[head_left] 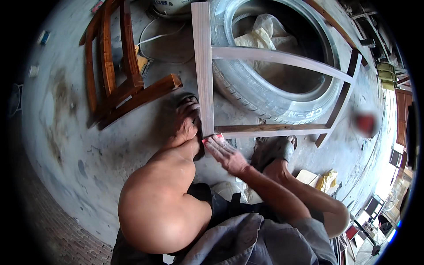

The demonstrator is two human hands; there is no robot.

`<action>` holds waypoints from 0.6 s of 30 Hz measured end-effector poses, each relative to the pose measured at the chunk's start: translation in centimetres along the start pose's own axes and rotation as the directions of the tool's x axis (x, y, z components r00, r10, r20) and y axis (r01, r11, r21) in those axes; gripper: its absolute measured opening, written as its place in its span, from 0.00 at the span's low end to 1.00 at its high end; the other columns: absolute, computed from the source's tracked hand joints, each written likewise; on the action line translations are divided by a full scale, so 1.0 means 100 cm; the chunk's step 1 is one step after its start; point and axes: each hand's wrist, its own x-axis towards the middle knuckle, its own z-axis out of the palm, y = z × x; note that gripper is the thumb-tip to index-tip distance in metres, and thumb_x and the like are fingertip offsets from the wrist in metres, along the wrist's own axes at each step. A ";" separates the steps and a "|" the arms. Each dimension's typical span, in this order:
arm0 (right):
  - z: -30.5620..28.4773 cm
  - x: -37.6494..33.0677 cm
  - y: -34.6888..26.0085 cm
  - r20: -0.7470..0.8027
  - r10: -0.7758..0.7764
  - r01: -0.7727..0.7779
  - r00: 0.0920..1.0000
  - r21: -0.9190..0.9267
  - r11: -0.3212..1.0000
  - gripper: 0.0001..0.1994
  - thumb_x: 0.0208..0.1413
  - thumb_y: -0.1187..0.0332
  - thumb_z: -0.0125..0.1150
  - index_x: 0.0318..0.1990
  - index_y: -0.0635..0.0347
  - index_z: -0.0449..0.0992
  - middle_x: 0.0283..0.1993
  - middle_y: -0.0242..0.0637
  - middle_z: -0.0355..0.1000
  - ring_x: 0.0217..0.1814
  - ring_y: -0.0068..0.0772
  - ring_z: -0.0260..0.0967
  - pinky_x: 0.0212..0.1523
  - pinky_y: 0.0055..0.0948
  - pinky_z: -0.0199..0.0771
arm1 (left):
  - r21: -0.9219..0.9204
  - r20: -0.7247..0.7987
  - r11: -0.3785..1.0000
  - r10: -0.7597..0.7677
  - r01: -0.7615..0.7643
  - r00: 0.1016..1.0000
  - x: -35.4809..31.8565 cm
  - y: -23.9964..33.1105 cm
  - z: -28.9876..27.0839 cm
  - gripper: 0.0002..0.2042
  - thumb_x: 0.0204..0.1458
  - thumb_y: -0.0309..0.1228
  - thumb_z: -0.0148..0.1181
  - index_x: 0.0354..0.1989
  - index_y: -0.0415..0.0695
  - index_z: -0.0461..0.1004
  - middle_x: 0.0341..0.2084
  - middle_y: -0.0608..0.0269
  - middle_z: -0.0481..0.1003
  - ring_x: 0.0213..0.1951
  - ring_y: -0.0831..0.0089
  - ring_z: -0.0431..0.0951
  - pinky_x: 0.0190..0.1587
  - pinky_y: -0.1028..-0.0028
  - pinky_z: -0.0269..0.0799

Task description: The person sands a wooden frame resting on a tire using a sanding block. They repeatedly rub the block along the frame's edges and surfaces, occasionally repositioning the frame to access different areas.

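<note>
A pale, sanded wooden frame (204,70) with a long upright, a curved crossbar and several rails leans over a tyre. My right hand (227,155) presses a red-backed piece of sandpaper (207,140) to the lower end of the upright, at the corner with the bottom rail. White dust coats its fingers. My left hand (186,124) reaches around beyond my left knee, closed against the outer side of the same upright, close to my sandalled left foot. The knee hides the left forearm, and the fingertips are partly hidden.
The large tyre (265,99) lies on the concrete floor with a plastic bag (260,37) inside. Brown varnished wooden frames (112,66) stand at left, beside a white cord (163,34). A blurred red object (365,123) is at right. Cardboard (309,177) and yellow packaging (327,181) lie by my right leg.
</note>
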 end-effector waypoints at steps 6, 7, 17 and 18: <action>-0.014 -0.023 0.014 0.021 0.031 -0.030 0.999 -0.034 0.999 0.32 0.59 0.71 0.55 0.73 0.64 0.59 0.77 0.46 0.56 0.78 0.41 0.56 0.77 0.40 0.58 | 0.013 -0.175 1.000 -0.003 0.005 0.985 0.005 0.002 0.010 0.16 0.45 0.26 0.61 0.45 0.44 0.78 0.52 0.60 0.76 0.59 0.54 0.70 0.62 0.54 0.65; -0.007 -0.011 0.005 0.012 0.005 -0.005 1.000 0.005 1.000 0.32 0.58 0.72 0.56 0.72 0.63 0.61 0.76 0.47 0.58 0.78 0.42 0.57 0.76 0.40 0.60 | 0.018 -0.198 1.000 -0.001 0.004 0.980 0.004 0.003 0.011 0.14 0.45 0.26 0.61 0.43 0.45 0.79 0.51 0.61 0.76 0.58 0.54 0.71 0.60 0.53 0.65; -0.024 0.007 0.003 0.041 -0.015 0.015 0.999 -0.011 1.000 0.35 0.53 0.75 0.58 0.72 0.62 0.62 0.76 0.45 0.58 0.78 0.41 0.57 0.76 0.38 0.59 | -0.052 -0.161 0.996 0.067 -0.076 0.985 0.005 -0.008 0.014 0.13 0.44 0.28 0.62 0.41 0.44 0.79 0.49 0.60 0.77 0.57 0.55 0.72 0.60 0.52 0.66; -0.017 0.025 -0.009 0.034 -0.028 0.026 0.999 0.065 0.998 0.34 0.54 0.74 0.58 0.72 0.61 0.62 0.76 0.44 0.59 0.78 0.41 0.57 0.77 0.38 0.59 | -0.029 -0.164 0.998 0.052 -0.057 0.985 0.000 -0.007 0.011 0.13 0.44 0.28 0.62 0.40 0.44 0.79 0.49 0.60 0.77 0.57 0.55 0.72 0.60 0.52 0.66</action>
